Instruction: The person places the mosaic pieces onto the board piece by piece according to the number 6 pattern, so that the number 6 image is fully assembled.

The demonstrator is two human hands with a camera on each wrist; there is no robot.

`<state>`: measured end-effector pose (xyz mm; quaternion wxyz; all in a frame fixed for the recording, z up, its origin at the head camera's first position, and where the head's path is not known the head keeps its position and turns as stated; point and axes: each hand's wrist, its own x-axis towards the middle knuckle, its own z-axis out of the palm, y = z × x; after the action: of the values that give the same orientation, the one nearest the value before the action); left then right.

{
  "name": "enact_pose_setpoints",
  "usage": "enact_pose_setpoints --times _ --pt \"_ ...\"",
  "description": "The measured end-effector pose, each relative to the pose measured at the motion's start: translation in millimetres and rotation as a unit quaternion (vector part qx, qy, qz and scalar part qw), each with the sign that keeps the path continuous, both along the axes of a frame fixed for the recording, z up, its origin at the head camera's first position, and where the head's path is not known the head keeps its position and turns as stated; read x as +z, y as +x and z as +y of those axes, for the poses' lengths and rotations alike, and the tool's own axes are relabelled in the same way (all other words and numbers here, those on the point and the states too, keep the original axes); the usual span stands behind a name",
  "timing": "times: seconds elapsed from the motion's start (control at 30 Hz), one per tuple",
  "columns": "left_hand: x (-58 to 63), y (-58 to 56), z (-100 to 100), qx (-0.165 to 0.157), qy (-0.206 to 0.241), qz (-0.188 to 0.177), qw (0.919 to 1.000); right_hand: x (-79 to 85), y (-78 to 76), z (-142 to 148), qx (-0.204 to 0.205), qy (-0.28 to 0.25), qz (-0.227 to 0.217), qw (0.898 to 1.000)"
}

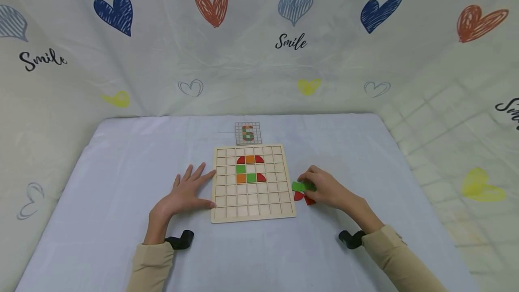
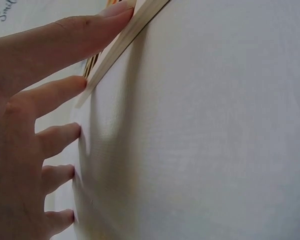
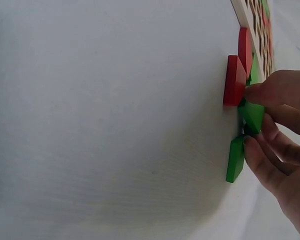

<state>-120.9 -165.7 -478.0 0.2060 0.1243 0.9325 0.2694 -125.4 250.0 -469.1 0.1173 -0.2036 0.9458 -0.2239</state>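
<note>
My left hand rests at the left edge of a square wooden grid board. Its fingers are spread, with thumb and index fingertip against the rim. Several red, orange and green tiles sit in the board's upper cells, among them an orange square tile. Right of the board, my right hand pinches a green tile between thumb and fingers, close over the cloth. Another green tile lies under a lower fingertip. Beside the thumb are a red tile and a rounded red tile.
Behind the board lies a small pattern card showing a coloured figure on a grid. White cloth covers the table. A curtain printed with hearts and "Smile" hangs at the back and sides. Black wrist-worn pieces jut out below the hands.
</note>
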Motion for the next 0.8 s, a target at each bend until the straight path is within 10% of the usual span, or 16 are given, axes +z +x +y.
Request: enact_pose_setpoints --times 0.8 --pt "0.3 0.2 0.3 -0.002 -0.001 0.003 1.0000 -1.8 -4.0 0.5 -0.010 -0.134 -0.003 0.991"
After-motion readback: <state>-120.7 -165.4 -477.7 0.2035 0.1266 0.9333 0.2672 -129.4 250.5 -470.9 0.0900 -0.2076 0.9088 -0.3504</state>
